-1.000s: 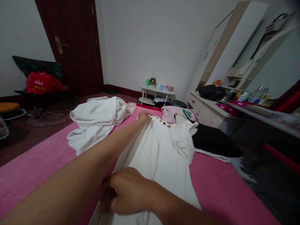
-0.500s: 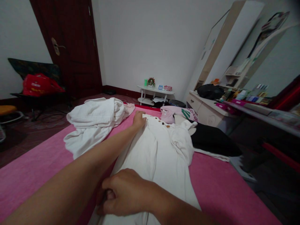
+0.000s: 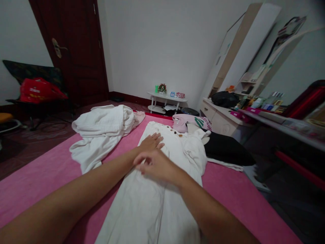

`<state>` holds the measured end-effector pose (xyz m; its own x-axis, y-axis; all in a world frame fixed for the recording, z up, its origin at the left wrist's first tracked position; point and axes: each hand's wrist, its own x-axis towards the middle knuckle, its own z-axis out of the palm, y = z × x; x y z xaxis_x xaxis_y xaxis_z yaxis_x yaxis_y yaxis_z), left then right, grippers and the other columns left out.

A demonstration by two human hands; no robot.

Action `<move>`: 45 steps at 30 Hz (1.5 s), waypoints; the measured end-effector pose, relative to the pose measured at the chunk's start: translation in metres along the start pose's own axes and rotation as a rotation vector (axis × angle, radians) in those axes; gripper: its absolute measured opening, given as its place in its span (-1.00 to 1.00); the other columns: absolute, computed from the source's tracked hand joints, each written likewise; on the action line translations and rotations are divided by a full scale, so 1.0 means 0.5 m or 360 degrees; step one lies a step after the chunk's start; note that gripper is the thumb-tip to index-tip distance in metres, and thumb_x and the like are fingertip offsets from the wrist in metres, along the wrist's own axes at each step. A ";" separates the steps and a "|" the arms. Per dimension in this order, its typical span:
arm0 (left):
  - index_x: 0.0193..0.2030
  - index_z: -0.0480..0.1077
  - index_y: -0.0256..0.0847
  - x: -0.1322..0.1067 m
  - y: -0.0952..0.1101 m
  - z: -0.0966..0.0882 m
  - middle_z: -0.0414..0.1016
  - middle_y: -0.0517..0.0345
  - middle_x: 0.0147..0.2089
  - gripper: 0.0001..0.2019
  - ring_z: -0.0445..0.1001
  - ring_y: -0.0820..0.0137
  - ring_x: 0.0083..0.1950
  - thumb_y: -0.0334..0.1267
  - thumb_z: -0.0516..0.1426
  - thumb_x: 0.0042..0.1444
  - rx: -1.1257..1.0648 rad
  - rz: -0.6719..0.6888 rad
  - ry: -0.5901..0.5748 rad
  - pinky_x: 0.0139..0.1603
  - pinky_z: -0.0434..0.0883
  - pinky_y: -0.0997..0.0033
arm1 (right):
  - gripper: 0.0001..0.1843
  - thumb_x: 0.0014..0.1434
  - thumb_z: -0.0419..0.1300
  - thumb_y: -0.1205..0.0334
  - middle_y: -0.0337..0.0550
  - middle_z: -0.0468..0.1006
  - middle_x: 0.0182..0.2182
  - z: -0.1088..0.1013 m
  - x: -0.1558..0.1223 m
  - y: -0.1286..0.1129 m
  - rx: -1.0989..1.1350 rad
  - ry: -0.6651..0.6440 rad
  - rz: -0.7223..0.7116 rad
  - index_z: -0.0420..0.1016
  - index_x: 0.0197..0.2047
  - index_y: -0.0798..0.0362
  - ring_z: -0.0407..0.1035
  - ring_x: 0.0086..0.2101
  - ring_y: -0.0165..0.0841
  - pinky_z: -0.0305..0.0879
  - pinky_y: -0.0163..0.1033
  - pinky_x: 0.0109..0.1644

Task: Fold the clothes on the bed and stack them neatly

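A cream garment with brown buttons [image 3: 162, 189] lies stretched lengthwise on the pink bed [image 3: 45, 176]. My left hand [image 3: 151, 141] rests flat on its upper part, fingers stretched out. My right hand [image 3: 155, 165] sits just below it on the cloth, fingers curled, seemingly pinching a fold of the garment.
A crumpled white garment [image 3: 101, 130] lies to the left on the bed. A pink top [image 3: 190, 122] and a black cloth [image 3: 225, 150] lie at the right. Beyond stand a small white table [image 3: 167, 101], a dresser [image 3: 223, 118], a dark door [image 3: 76, 51] and a chair with a red bag [image 3: 35, 89].
My right hand has moved up the garment from near its lower part to just behind my left hand. My left hand has drawn back from the collar and flattened out.
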<state>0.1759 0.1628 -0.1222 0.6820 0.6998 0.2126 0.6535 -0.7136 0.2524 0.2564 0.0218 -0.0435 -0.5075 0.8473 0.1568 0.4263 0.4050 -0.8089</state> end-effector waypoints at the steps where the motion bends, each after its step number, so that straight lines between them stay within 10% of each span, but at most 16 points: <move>1: 0.30 0.19 -0.12 -0.001 0.002 0.000 0.01 -0.03 0.42 -0.53 -0.05 0.08 0.43 -0.07 -0.05 0.29 0.0007 0.0012 0.0027 0.36 0.01 0.01 | -0.82 0.05 0.15 0.32 -0.20 0.54 -0.33 -0.038 0.005 0.015 -0.0039 0.0302 0.0001 0.51 -0.24 0.09 0.39 -0.34 -0.43 0.27 -0.34 -0.20; 5: 0.23 0.27 -0.16 -0.004 0.008 0.002 0.13 -0.08 0.37 -0.55 0.08 0.12 0.38 -0.05 -0.14 0.33 0.0074 0.0054 0.0194 0.32 0.10 0.02 | -0.72 0.01 0.12 0.29 -0.06 0.48 -0.13 -0.205 -0.020 0.111 -0.0564 0.1722 0.0077 0.50 -0.18 0.08 0.35 -0.11 -0.29 0.26 -0.17 0.03; 8: 0.18 0.32 -0.16 -0.004 0.010 0.003 0.20 -0.07 0.32 -0.56 0.15 0.15 0.34 -0.05 -0.15 0.33 0.0121 0.0094 0.0253 0.28 0.17 0.05 | -0.65 -0.01 0.14 0.26 0.04 0.43 -0.06 -0.298 -0.070 0.173 -0.0916 0.2083 0.0428 0.48 -0.12 0.13 0.33 -0.05 -0.21 0.20 -0.10 0.10; 16: 0.00 0.43 -0.15 -0.009 0.013 -0.005 0.41 0.00 0.10 -0.67 0.32 0.26 0.20 -0.14 -0.09 0.31 0.0030 0.0181 0.0350 0.23 0.26 0.17 | -0.43 -0.12 0.25 -0.18 0.02 0.57 -0.21 -0.336 -0.118 0.199 -0.1164 0.1053 0.1409 0.53 -0.15 0.05 0.45 -0.21 -0.13 0.28 -0.17 -0.22; 20: -0.03 0.45 -0.16 -0.010 0.011 -0.006 0.46 0.00 0.04 -0.69 0.35 0.27 0.17 -0.18 -0.07 0.29 -0.0028 0.0211 0.0398 0.22 0.29 0.19 | -0.59 -0.10 0.23 -0.13 -0.09 0.53 -0.49 -0.347 -0.124 0.212 -0.1148 0.1025 0.1344 0.53 -0.43 0.09 0.41 -0.43 -0.26 0.20 -0.26 -0.40; 25: 0.07 0.41 -0.28 -0.007 0.009 -0.003 0.42 -0.11 0.11 -0.65 0.36 0.26 0.16 -0.18 -0.05 0.29 -0.0128 0.0272 0.0526 0.22 0.30 0.25 | -0.64 -0.04 0.18 -0.02 -0.08 0.56 -0.39 -0.313 -0.097 0.187 -0.1012 0.1551 0.0876 0.54 -0.33 0.11 0.43 -0.33 -0.24 0.27 -0.25 -0.30; 29: 0.12 0.37 -0.30 -0.009 0.010 -0.004 0.40 -0.13 0.12 -0.63 0.38 0.27 0.14 -0.18 -0.03 0.28 -0.0199 0.0335 0.0598 0.20 0.32 0.26 | -0.57 -0.06 0.23 0.13 -0.08 0.58 -0.21 -0.267 -0.065 0.134 -0.0355 0.1051 0.0424 0.48 -0.08 0.10 0.46 -0.29 -0.32 0.35 -0.29 -0.26; 32: 0.10 0.39 -0.27 -0.010 0.009 -0.003 0.42 -0.11 0.10 -0.65 0.38 0.28 0.13 -0.21 0.00 0.26 -0.0240 0.0363 0.0595 0.19 0.33 0.25 | -0.57 -0.06 0.26 0.20 -0.11 0.60 -0.32 -0.277 -0.075 0.117 -0.0218 0.0735 0.0492 0.49 -0.07 0.09 0.46 -0.41 -0.36 0.33 -0.32 -0.36; 39: 0.02 0.46 -0.24 -0.011 0.011 -0.008 0.46 -0.05 0.05 -0.69 0.41 0.29 0.09 -0.26 0.00 0.24 -0.0292 0.0369 0.0524 0.14 0.36 0.29 | -0.78 -0.07 0.19 0.35 -0.18 0.55 -0.54 -0.342 -0.122 0.163 -0.0785 0.0776 0.1099 0.54 -0.28 0.11 0.41 -0.54 -0.40 0.20 -0.38 -0.49; 45: -0.05 0.49 -0.23 -0.011 0.014 -0.012 0.50 -0.02 0.00 -0.74 0.44 0.31 0.04 -0.32 0.04 0.20 -0.0336 0.0403 0.0547 0.11 0.37 0.31 | -0.41 -0.11 0.26 0.40 -0.09 0.57 -0.16 -0.258 -0.077 0.163 -0.1076 0.0718 0.0720 0.46 0.07 0.01 0.46 -0.19 -0.28 0.31 -0.28 -0.16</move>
<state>0.1748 0.1540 -0.1159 0.6399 0.5006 0.5831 0.3755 -0.8657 0.3311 0.4072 0.0668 -0.0423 0.0924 0.9695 0.2272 0.9302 -0.0026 -0.3670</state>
